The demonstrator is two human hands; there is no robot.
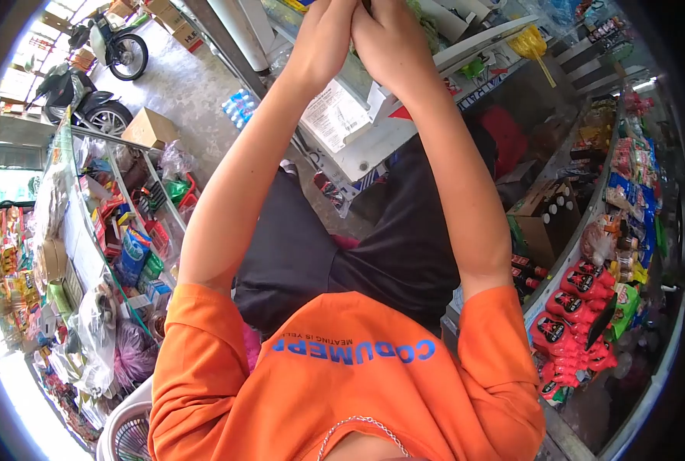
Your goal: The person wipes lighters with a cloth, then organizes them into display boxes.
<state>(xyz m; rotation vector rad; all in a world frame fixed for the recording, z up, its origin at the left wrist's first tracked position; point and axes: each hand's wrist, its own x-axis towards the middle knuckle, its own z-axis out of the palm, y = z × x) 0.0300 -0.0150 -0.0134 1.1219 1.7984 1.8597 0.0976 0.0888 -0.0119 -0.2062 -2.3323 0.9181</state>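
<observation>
Both arms reach forward to the top edge of the head view. My left hand [325, 40] and my right hand [389, 42] meet there, side by side and touching. The frame's edge cuts off their fingers, so what they hold, if anything, is hidden. Just beneath them lies a white printed sheet [333, 115] on a light surface. Something green and leafy [422, 21] shows beside the hand on the right.
Shelves of packaged goods stand on the left; red bottle packs [565, 326] line the right. A yellow item [528, 44] lies at the upper right. Two motorbikes [127, 54] and a cardboard box [150, 128] are at the upper left. A dark box [546, 219] holds bottles.
</observation>
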